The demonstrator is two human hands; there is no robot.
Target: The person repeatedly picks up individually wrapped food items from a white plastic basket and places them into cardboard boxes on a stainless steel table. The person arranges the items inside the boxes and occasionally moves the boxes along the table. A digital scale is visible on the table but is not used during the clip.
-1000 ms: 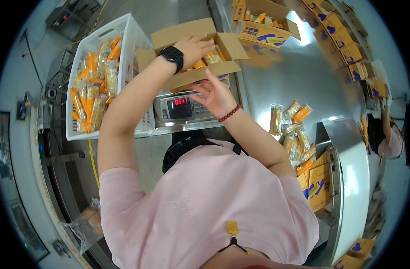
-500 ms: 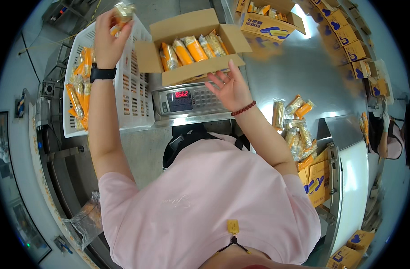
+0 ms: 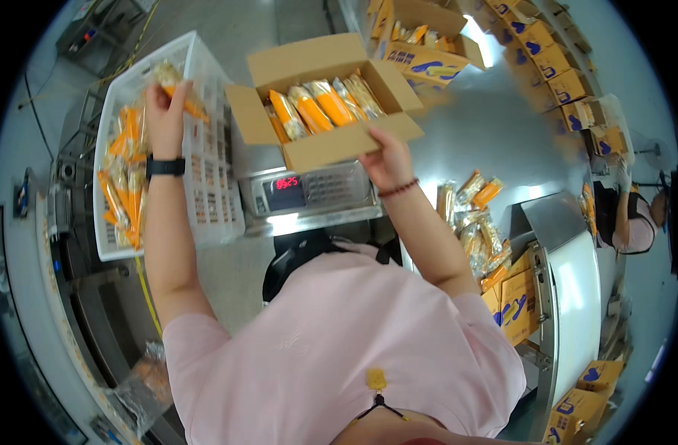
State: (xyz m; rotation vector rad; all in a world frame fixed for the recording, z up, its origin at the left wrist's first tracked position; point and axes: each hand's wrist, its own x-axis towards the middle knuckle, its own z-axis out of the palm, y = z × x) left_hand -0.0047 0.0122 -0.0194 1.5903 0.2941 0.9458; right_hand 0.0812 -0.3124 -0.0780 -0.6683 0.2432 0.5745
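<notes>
One packet [image 3: 167,73] in clear and orange wrapping lies between the thumb and fingers [image 3: 154,97] of the left hand [image 3: 165,122], above the white crate [image 3: 214,93] of similar packets. Those fingers are closed narrowly around it; blur hides the exact contact. The right hand [image 3: 388,161] pinches the near flap of the open cardboard carton [image 3: 328,150], thumb over its edge. A row of packets fills the carton, which stands over the scale [image 3: 328,189]; whether it rests fully there I cannot tell. A loose heap [image 3: 481,237] of packets lies on the metal tabletop [image 3: 476,137].
</notes>
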